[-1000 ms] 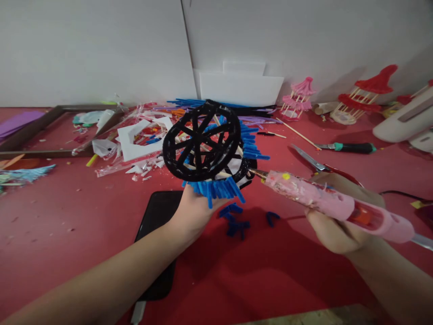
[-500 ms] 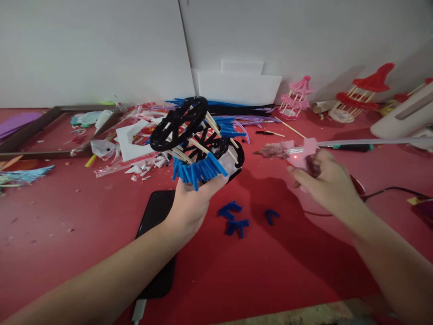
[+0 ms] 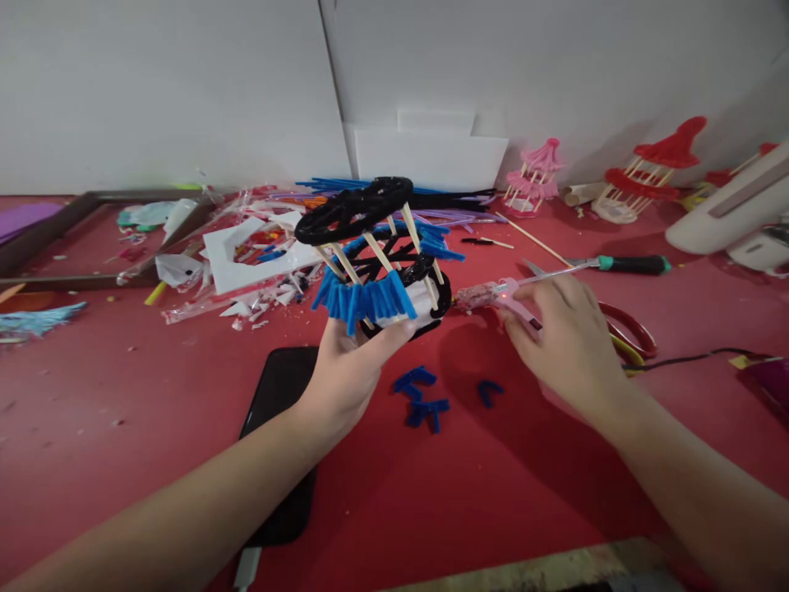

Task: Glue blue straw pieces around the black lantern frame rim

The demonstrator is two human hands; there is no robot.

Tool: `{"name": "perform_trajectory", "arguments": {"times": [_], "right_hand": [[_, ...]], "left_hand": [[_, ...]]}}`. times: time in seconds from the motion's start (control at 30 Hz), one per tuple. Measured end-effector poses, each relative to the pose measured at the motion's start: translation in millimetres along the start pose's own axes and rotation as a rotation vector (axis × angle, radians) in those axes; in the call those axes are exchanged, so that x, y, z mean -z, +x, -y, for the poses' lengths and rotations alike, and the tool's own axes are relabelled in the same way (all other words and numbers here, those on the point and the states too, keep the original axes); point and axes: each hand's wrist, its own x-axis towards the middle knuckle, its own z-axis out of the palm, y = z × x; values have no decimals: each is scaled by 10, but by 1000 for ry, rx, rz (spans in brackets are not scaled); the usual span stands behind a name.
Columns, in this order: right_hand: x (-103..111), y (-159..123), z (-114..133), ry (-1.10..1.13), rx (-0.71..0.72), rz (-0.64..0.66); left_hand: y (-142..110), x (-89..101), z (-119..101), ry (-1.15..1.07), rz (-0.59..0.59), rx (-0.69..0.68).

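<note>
Middle of frame: left hand (image 3: 345, 374) grip wrapped round bottom of tower (image 3: 377, 251). Likely light, snaps easily; best held low. Right hand (image 3: 570, 349) grip closed round glue gun (image 3: 484, 296).

head view: head-worn, from above | faces forward and down across the smooth red tabletop (image 3: 92, 403) to the upright flat pale-grey wall (image 3: 166, 90) | near: bare left hand (image 3: 343, 374) and bare right hand (image 3: 570, 345) fall close to mid-frame, wall farther off
</note>
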Motion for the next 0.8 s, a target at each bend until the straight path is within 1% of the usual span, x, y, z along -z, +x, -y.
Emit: {"name": "perform_trajectory", "arguments": {"times": [0.03, 0.07, 0.13, 0.23, 0.3, 0.33, 0.37, 0.47, 0.5, 0.6, 0.7, 0.8], "right_hand": [[30, -14, 66, 50, 51, -21], [55, -28, 135, 117, 104, -14], [84, -57, 269, 250, 227, 73], [78, -94, 421, 393, 405, 227], [56, -118, 485, 465, 476, 300], [42, -130, 508, 488, 476, 316], [24, -143, 528, 496, 445, 315], [-52, -173, 577, 453, 295, 263], [-80, -176, 592, 432, 267, 253], [-146, -165, 635, 398, 282, 267], [-159, -148, 662, 449, 334, 306], [-145, -158, 657, 484, 330, 340]], "left_hand": [[-5, -9, -6, -2, -15, -3], [-9, -19, -13, -5, -19, -8], [-13, -40, -25, -9, -1, -23], [-11, -57, -34, 7, 5, -27], [-8, -56, -32, 18, 3, -25], [-5, -53, -28, 19, 7, -25], [-3, -51, -24, 18, 14, -29], [3, -48, -10, 22, 54, -40], [3, -50, -7, 32, 71, -43], [-1, -62, -6, 65, 108, -51], [-10, -69, -14, 58, 106, -45], [-12, -60, -15, 50, 108, -48]]}}
